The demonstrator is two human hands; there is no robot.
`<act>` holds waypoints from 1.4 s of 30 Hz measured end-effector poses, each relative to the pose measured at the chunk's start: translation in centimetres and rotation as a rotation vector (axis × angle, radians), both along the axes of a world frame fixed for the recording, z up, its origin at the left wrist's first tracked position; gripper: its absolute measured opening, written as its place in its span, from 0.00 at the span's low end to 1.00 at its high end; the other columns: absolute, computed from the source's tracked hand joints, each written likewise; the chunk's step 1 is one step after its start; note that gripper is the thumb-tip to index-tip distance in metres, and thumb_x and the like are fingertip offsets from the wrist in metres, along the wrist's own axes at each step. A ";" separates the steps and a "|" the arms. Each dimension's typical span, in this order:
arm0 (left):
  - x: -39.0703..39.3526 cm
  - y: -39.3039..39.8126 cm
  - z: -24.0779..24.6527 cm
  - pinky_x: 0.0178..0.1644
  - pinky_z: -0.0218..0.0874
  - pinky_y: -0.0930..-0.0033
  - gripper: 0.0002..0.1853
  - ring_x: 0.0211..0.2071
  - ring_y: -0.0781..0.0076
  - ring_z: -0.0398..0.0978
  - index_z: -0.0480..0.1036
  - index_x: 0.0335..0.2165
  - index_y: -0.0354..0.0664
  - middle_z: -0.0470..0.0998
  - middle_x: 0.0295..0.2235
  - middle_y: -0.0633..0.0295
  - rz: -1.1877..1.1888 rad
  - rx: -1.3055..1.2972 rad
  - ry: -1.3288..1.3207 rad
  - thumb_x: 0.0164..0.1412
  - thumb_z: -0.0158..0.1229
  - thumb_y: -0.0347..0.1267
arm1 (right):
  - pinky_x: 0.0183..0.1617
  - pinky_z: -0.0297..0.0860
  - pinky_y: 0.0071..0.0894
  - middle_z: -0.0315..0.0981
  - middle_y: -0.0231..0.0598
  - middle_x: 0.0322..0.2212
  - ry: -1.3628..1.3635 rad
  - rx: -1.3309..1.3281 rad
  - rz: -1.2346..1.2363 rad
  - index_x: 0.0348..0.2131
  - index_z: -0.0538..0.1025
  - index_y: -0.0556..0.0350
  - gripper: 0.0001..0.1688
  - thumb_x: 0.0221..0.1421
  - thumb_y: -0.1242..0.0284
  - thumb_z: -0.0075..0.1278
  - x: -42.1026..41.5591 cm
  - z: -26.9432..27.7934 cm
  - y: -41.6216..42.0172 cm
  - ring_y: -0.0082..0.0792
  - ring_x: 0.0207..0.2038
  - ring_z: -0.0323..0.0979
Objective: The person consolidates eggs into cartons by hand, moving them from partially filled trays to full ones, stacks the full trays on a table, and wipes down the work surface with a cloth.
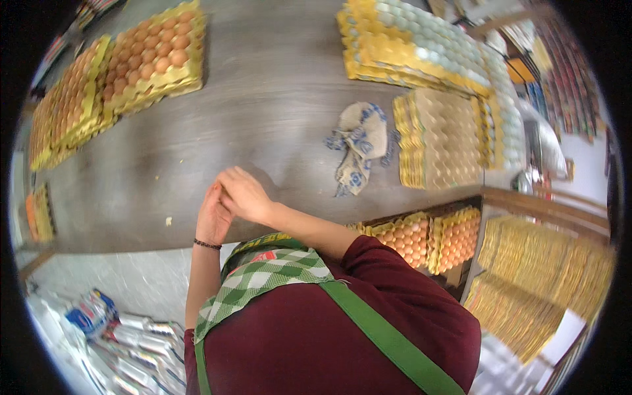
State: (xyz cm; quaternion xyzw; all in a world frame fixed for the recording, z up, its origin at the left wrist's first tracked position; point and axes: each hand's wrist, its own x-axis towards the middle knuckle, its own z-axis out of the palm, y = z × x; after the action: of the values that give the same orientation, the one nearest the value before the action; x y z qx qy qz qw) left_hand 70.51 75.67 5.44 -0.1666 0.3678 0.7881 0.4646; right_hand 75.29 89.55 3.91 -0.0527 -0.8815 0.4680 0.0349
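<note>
Both hands meet over the near edge of a grey tabletop [276,148]. My right hand [244,192] lies over the fingers of my left hand [213,212], which has a dark beaded bracelet at its wrist. No object shows between them; the inner fingers are partly hidden. To their right, a crumpled cloth with blue flowers [360,140] lies on the table. Beyond it is a stack of empty egg trays [449,138] of moulded pulp. Brown eggs [148,54] fill stacked trays at the far left. Pale bluish eggs [434,47] fill yellow trays at the far right.
Under the table at the right are more trays of brown eggs [405,239]. Tall stacks of folded or nested pulp trays [543,266] stand beside them. An orange and yellow item [40,215] lies at the left edge. Packaged goods [138,340] lie low at the left. Small crumbs dot the tabletop.
</note>
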 end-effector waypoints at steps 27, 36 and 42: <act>7.1 -16.6 3.9 0.50 0.67 0.68 0.20 0.51 0.62 0.71 0.67 0.52 0.41 0.72 0.51 0.55 0.438 -0.117 0.100 0.63 0.55 0.35 | 0.44 0.70 0.50 0.67 0.47 0.40 0.166 0.121 0.005 0.53 0.71 0.43 0.26 0.52 0.76 0.48 -12.3 -7.3 1.7 0.51 0.43 0.70; 15.7 -26.2 -2.5 0.45 0.68 0.70 0.16 0.42 0.67 0.73 0.70 0.48 0.43 0.73 0.45 0.57 0.696 -0.408 -0.068 0.64 0.54 0.37 | 0.48 0.69 0.47 0.68 0.46 0.46 0.014 0.571 -0.513 0.53 0.71 0.43 0.26 0.54 0.72 0.50 -15.4 -2.6 28.1 0.45 0.47 0.70; 19.3 -24.9 -7.8 0.47 0.69 0.64 0.14 0.44 0.63 0.75 0.71 0.46 0.47 0.77 0.39 0.58 0.754 -0.479 -0.162 0.62 0.56 0.37 | 0.51 0.68 0.48 0.67 0.50 0.46 0.029 0.720 -0.355 0.56 0.70 0.44 0.29 0.54 0.68 0.51 -16.6 -8.2 23.6 0.50 0.47 0.68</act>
State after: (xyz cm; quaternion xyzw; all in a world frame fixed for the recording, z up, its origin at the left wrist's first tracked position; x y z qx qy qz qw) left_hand 89.77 50.78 -2.36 -0.4528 0.4160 0.7793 0.1208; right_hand 58.68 113.17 -4.26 -0.1818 -0.9657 0.1166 0.1438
